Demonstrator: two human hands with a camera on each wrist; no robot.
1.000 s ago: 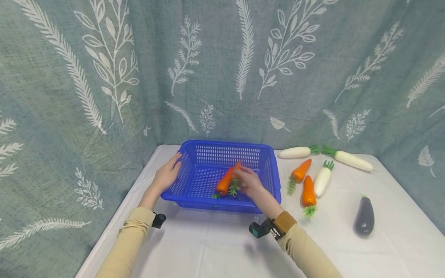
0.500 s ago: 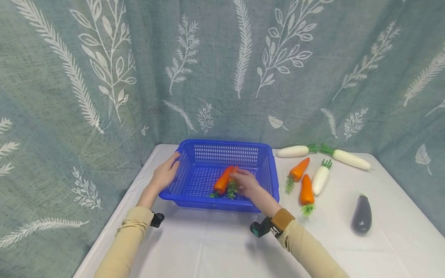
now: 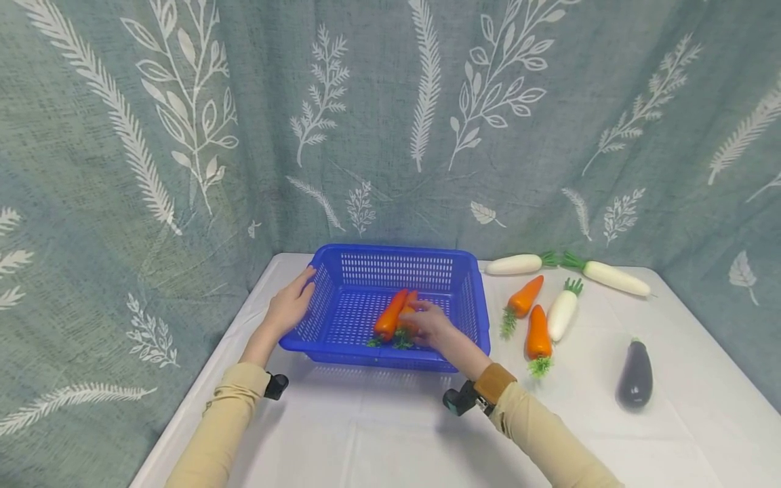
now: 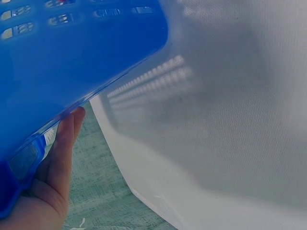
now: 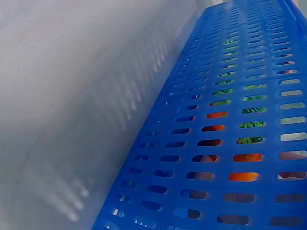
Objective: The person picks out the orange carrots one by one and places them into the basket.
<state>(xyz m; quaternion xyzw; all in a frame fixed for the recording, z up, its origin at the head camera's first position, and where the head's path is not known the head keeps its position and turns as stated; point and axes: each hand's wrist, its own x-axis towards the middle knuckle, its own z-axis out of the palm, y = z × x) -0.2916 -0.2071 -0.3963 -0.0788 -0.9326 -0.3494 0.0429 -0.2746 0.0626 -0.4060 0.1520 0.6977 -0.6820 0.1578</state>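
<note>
A blue plastic basket (image 3: 381,356) with slotted sides stands on the table. My left hand (image 3: 289,308) rests against its left rim; the left wrist view shows straight fingers (image 4: 67,134) along the rim. Inside, two orange carrots with green tops lie side by side. Of these, the left carrot (image 3: 390,315) is in plain sight, while the right carrot (image 3: 410,303) is partly covered by my right hand (image 3: 434,325). That hand reaches over the front rim, its fingers loosely spread at the carrot's right side. Through the slots in the right wrist view, bits of orange carrot (image 5: 247,157) show.
Right of the basket lie two more carrots (image 3: 525,298) (image 3: 538,332), a short white radish (image 3: 563,317), two long white radishes (image 3: 514,265) (image 3: 616,279) at the back and an eggplant (image 3: 635,376). A patterned curtain (image 3: 378,122) hangs behind the white-covered table (image 3: 366,420).
The right carrot has come down beside the left one on the basket floor, and my right hand's fingers have loosened from it. My left hand stays at the rim.
</note>
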